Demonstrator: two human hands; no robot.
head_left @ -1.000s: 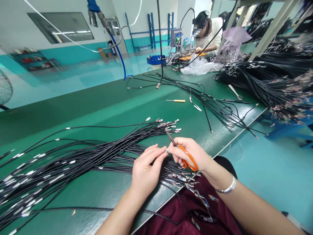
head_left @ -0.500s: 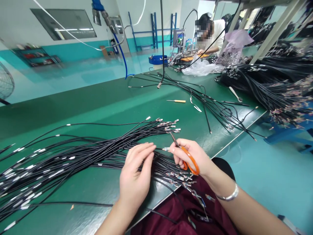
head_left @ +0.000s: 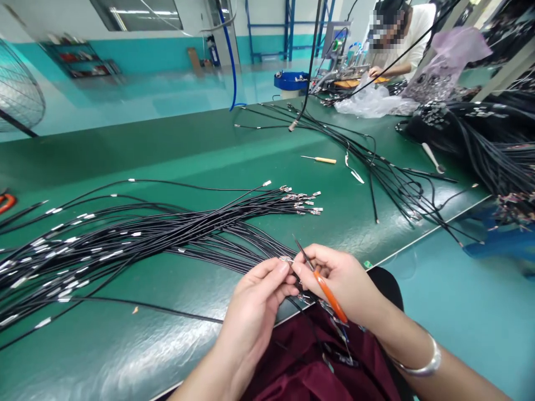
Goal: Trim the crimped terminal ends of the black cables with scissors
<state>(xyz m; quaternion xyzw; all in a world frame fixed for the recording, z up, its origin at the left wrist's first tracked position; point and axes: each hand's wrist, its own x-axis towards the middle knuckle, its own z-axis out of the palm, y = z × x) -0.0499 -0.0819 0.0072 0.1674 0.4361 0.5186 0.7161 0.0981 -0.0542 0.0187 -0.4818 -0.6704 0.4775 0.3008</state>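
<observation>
With thumb and fingers closed, my left hand [head_left: 258, 301] pinches the end of a black cable, whose small pale connector [head_left: 286, 259] shows at the fingertips. My right hand [head_left: 340, 278] is wrapped round a pair of orange-handled scissors [head_left: 331, 296], dark blades pointing up and left. Its thumb and finger also meet at the connector, so both hands' fingertips are nearly touching. A bundle of black cables [head_left: 209, 220] with white labels stretches leftward across the green table [head_left: 175, 142]. More cable ends [head_left: 304, 299] lie below my hands, partly hidden by them, at the table edge.
A yellow-handled pick [head_left: 325, 160], a white strip [head_left: 355, 175] and loose black cables [head_left: 376, 161] lie farther back. A dark cable with a metal tip [head_left: 292, 126] hangs down. Plastic bags [head_left: 374, 103] and a person in white stand beyond. Orange handles [head_left: 7, 201] show far left.
My left hand has moved right and closed on the cable end beside my right hand. The scissors remain in my right hand, turned more edge-on. The view has shifted.
</observation>
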